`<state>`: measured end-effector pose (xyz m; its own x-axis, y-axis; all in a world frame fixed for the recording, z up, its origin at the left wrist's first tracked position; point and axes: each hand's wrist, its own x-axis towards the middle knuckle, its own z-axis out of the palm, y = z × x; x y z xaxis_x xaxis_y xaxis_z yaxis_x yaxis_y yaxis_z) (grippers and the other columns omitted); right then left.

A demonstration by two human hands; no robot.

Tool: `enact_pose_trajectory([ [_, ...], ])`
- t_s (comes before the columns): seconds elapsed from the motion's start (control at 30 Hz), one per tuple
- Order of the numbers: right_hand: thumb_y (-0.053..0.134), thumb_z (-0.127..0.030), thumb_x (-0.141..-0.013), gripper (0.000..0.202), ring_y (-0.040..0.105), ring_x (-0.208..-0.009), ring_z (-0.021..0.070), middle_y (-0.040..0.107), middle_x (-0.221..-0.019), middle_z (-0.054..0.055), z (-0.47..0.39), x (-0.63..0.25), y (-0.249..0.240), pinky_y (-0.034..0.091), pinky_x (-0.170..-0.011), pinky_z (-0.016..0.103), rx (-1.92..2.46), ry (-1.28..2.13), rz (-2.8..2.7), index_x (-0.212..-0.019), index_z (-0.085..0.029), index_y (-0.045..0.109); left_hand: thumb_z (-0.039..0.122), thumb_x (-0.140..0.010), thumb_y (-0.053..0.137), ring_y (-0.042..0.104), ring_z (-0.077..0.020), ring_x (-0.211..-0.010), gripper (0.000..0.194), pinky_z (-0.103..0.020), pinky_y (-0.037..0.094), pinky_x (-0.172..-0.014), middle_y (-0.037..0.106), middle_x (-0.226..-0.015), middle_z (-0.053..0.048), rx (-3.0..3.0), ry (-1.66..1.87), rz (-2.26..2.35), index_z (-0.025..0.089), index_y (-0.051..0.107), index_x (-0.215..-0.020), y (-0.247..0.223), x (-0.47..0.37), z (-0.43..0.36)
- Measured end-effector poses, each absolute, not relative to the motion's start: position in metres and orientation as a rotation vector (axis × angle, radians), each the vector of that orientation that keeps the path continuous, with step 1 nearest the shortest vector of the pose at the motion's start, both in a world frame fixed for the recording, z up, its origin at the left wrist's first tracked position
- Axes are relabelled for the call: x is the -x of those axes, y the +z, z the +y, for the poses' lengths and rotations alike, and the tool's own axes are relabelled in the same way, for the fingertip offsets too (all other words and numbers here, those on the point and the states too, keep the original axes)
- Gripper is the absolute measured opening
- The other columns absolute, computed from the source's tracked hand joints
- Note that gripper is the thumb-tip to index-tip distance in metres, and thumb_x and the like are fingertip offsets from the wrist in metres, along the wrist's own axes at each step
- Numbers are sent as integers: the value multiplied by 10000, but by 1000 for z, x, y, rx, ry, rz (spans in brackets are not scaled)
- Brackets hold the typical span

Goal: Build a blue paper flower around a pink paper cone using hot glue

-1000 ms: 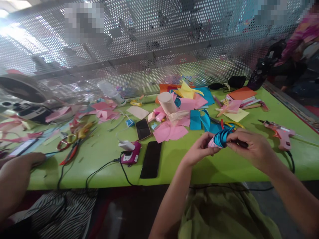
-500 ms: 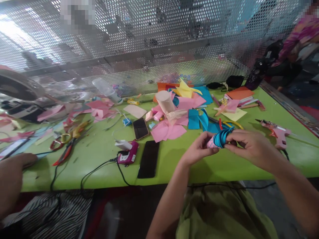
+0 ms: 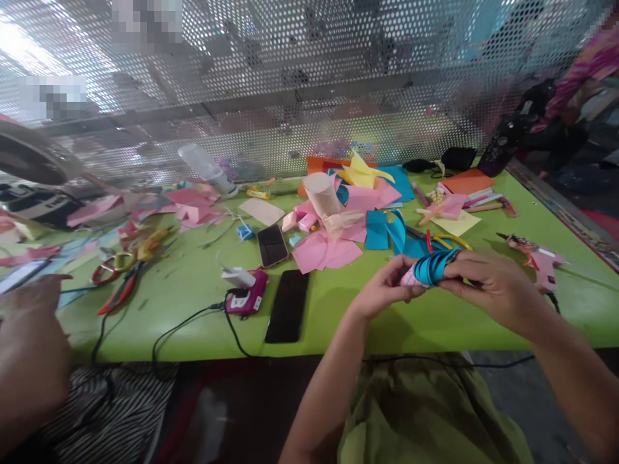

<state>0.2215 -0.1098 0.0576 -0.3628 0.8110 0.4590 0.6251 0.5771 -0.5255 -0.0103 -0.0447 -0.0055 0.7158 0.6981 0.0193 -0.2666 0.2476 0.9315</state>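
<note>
A small blue-and-pink craft piece (image 3: 430, 269) is held between my two hands above the front of the green table. Curved blue layers overlap on it, and its left end is pink with a grid pattern. My left hand (image 3: 384, 287) pinches the pink end between thumb and fingers. At the blue end, my right hand (image 3: 488, 283) has its fingertips closed on the edge of the layers, partly hiding them. Just behind lie yellow-handled pliers (image 3: 452, 242) and cut blue paper pieces (image 3: 377, 231). A pink glue gun (image 3: 541, 261) rests right of my right hand.
Left of my arms are a black phone (image 3: 287, 306), a smaller phone (image 3: 272, 245) and a purple power adapter (image 3: 247, 295) with cords. Pink paper pieces (image 3: 329, 251) surround a pale cylinder (image 3: 322, 193). Scissors (image 3: 120, 293) lie near another person's hand (image 3: 33, 303). Perforated metal (image 3: 290, 84) stands behind.
The craft piece stays in both hands, with a slight shift of my right fingers along the blue layers. At far left, the other person's hand has lifted and bent.
</note>
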Motion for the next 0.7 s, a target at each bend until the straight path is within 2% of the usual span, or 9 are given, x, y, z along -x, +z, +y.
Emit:
enact_pose_trajectory([
  [0.13, 732, -223, -1012, 108, 647, -706, 168, 714, -798, 10, -109, -220, 59, 476, -644, 282, 1134, 389, -2079, -960, -259, 820, 461, -716, 977, 534, -102, -756, 601, -212, 453, -616, 599, -913, 14, -1144, 680, 453, 195, 616, -1116, -5, 10, -44],
  [0.3, 667, -298, -1055, 190, 698, -800, 208, 793, -903, 64, -114, -217, 58, 539, -737, 330, 1197, 615, -2005, -935, -223, 794, 465, -725, 979, 521, -97, -737, 585, -214, 452, -617, 585, -877, 24, -1146, 690, 467, 196, 602, -1083, -4, 8, -44],
  [0.37, 685, -318, -1040, 172, 682, -771, 204, 782, -878, 62, -115, -216, 57, 538, -719, 332, 1211, 668, -1964, -957, -219, 799, 466, -718, 986, 522, -98, -735, 595, -219, 447, -619, 586, -874, 25, -1139, 691, 473, 196, 606, -1087, -4, 8, -44],
  [0.5, 766, -268, -964, 75, 596, -642, 164, 708, -741, 13, -115, -212, 56, 482, -623, 306, 1209, 628, -1924, -920, -222, 805, 481, -711, 989, 527, -100, -736, 604, -228, 435, -627, 587, -873, 26, -1126, 682, 495, 196, 609, -1085, -3, 8, -45],
  [0.7, 758, -282, -994, 105, 622, -672, 173, 731, -783, 4, -112, -211, 49, 489, -651, 305, 1178, 543, -1935, -907, -257, 811, 496, -711, 988, 527, -104, -738, 608, -239, 432, -626, 584, -873, 29, -1131, 664, 487, 197, 605, -1075, -2, 8, -45],
])
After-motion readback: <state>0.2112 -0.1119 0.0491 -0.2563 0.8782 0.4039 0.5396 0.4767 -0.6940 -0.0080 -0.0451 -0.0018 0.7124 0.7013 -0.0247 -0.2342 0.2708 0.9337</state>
